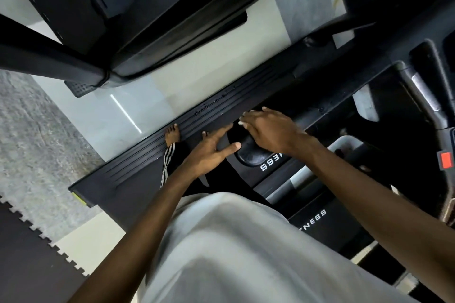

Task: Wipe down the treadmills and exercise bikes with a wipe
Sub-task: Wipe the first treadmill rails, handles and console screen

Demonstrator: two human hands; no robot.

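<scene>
Flat right hand (pixel 268 131); treadmill rail (pixel 138 158) slants up-right.

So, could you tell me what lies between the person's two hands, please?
In the head view, only a rounded black part of the treadmill shows between the left hand and the right hand.
</scene>
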